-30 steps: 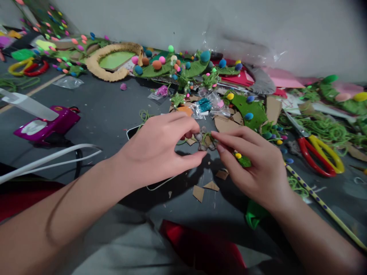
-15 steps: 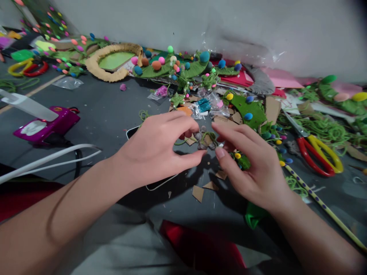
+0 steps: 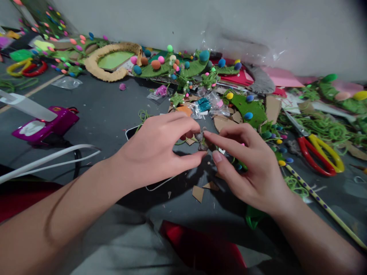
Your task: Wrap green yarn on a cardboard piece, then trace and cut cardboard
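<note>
1. Largest is the dark grey worktop, strewn with felt, yarn and coloured pompoms, most thickly towards 12 and 2 o'clock.
2. The left hand lies at 9 o'clock from the grey craft piece, clamped on it: index finger above, thumb below, the piece between the tips.
3. The right hand comes in from 4 o'clock, its thumb and index finger apart. The index fingertip appears to meet the piece, while the thumb tip sits just beside it at 5 o'clock.
4. Scissors with one red and one yellow handle rest at 3 o'clock, beyond the right hand.
5. The craft piece itself is small and lumpy, its rounded grey lobes stacked at the 9 o'clock edge, a hint of green beside them. The right fingers hide part of it, and whether it touches the worktop cannot be told.
6. Smallest is an angular brown cardboard scrap at 6 o'clock.
</note>
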`<state>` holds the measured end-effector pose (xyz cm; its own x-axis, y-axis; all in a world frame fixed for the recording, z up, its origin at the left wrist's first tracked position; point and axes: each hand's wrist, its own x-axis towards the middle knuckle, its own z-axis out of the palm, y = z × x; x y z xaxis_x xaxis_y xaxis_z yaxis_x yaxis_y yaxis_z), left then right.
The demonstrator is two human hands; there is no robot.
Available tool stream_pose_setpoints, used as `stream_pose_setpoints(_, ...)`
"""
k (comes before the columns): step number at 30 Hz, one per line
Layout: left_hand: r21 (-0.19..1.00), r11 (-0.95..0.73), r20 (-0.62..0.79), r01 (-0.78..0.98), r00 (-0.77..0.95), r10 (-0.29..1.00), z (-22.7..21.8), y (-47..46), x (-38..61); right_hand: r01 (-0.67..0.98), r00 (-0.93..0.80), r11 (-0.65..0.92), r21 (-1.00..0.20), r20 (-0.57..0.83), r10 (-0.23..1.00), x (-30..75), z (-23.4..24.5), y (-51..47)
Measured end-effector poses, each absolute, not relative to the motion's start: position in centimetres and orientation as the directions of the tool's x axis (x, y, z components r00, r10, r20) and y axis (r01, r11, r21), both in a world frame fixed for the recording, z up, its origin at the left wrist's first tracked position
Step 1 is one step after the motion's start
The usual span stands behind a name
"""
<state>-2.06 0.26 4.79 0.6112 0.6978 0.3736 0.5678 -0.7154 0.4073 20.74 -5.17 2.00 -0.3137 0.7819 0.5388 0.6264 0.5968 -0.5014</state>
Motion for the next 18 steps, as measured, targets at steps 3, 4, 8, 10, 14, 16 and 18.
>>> stream_pose_setpoints(3,0.407,-0.72,0.384,0.562,0.61,0.693,4.7,0.3,-2.1,0.638,-0.256,0.565,-0.523,0.547,0.797,20.8,2.1,-5.2)
stream_pose_setpoints(4,0.406,-0.723,0.389,0.559,0.611,0.69,4.7,0.3,-2.1,0.637,-0.23,0.548,-0.542,0.546,0.806,20.9,2.2,-5.2)
stream_pose_setpoints(8,0.416,-0.728,0.396,0.545,0.612,0.684,4.8,0.3,-2.2,0.604,-0.132,0.475,-0.64,0.508,0.851,21.1,2.0,-5.2)
stream_pose_setpoints(10,0.423,-0.725,0.4,0.543,0.606,0.687,4.9,0.3,-2.3,0.591,-0.065,0.417,-0.69,0.474,0.878,21.2,1.9,-5.0)
stream_pose_setpoints(14,0.441,-0.714,0.394,0.544,0.597,0.699,4.9,0.4,-2.4,0.495,0.099,0.267,-0.827,0.359,0.928,21.3,2.1,-4.6)
stream_pose_setpoints(16,0.447,-0.713,0.389,0.541,0.6,0.699,4.9,0.5,-2.5,0.436,0.117,0.224,-0.872,0.302,0.946,21.5,2.3,-4.3)
stream_pose_setpoints(18,0.45,-0.719,0.382,0.53,0.613,0.691,4.8,0.5,-2.6,0.422,0.089,0.214,-0.881,0.276,0.957,21.8,2.4,-4.2)
